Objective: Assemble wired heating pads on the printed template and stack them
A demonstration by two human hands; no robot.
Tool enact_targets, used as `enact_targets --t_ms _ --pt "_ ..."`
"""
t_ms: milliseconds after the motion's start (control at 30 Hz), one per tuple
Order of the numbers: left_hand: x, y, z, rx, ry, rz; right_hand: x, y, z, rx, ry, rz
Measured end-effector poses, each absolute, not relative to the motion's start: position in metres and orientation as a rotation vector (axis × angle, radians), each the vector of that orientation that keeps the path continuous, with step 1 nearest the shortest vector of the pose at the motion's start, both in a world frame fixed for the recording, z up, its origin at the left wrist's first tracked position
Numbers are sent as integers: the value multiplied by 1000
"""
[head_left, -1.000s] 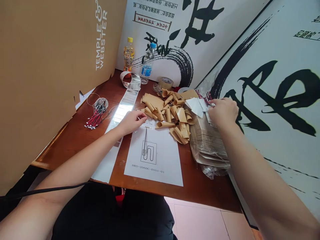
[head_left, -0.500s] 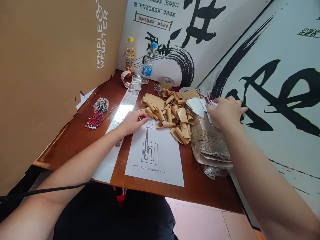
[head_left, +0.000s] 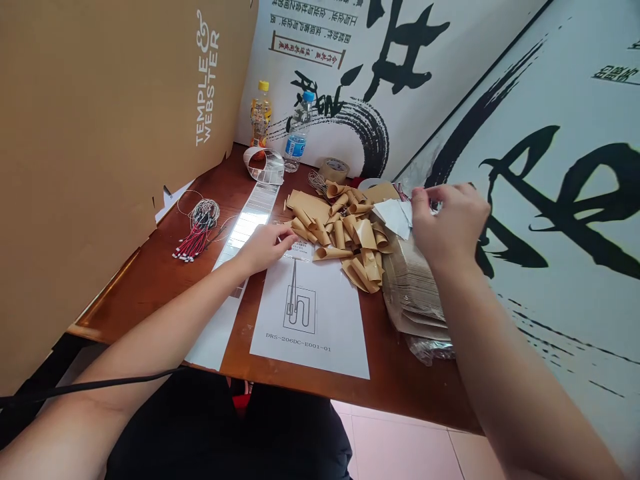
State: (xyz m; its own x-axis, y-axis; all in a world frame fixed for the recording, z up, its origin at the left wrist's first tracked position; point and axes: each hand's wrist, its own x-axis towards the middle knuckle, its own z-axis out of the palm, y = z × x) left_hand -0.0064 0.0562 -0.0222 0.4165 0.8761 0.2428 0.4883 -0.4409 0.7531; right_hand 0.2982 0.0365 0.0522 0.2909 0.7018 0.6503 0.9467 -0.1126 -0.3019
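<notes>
My left hand rests over the top left of a printed sheet with a wiring-loop drawing. Its thumb and fingertips are closed together beside a small lettered label; whether anything is between them I cannot make out. To the right, my right hand hovers above a plastic-wrapped stack of flat sheets. Its thumb and forefinger are pinched, with their contents hidden. White pieces lie on the stack just left of that hand, red wires partly showing behind. Curled brown paper pieces are heaped between the hands.
A strip of silvery labels runs along the left side, its end coiled. Farther left lies a bundle of red and white wires. Two bottles and a tape roll stand at the back. A large carton walls the left.
My right hand has drawn back slightly and turned, its spread fingers now gathered into a pinch above the white pieces. My left hand has stayed nearly still.
</notes>
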Motion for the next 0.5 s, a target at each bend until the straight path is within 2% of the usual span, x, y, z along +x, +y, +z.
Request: enact_targets --t_ms 100,200,500 --pt "-10 60 -23 2084 1255 898 279 35 41 -1776 -1637 -309" --pt "-13 66 -27 2073 1359 945 257 44 26 -1731 -1825 36" --pt "-16 69 -42 2257 1354 807 205 143 -10 -1878 -2225 15"
